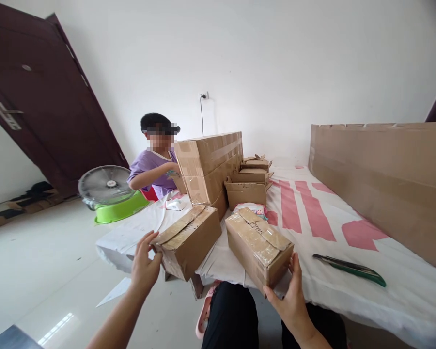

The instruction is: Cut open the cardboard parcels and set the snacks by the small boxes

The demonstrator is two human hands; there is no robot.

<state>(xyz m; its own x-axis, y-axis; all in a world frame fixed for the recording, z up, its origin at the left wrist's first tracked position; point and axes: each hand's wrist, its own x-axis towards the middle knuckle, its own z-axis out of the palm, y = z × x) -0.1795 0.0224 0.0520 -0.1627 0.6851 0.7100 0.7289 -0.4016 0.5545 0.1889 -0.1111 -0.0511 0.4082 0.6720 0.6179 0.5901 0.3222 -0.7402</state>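
Two taped cardboard boxes lie side by side at the near edge of a cloth-covered surface. My left hand (pixel 144 263) grips the near corner of the left box (pixel 189 240), thumb against its end face. My right hand (pixel 292 295) holds the near end of the right box (pixel 257 245) from below and the side, fingers curled on its edge. Both boxes are sealed with clear tape across the flaps and rest on the white cloth (pixel 312 228) with red markings.
A green-handled cutter (pixel 350 269) lies on the cloth at the right. A long flat carton (pixel 385 179) stands along the right. Two big stacked cartons (pixel 209 165) and open small boxes (pixel 249 186) sit behind. Another person (pixel 154 165) sits beside a fan (pixel 105 184) and green basin (pixel 121 208).
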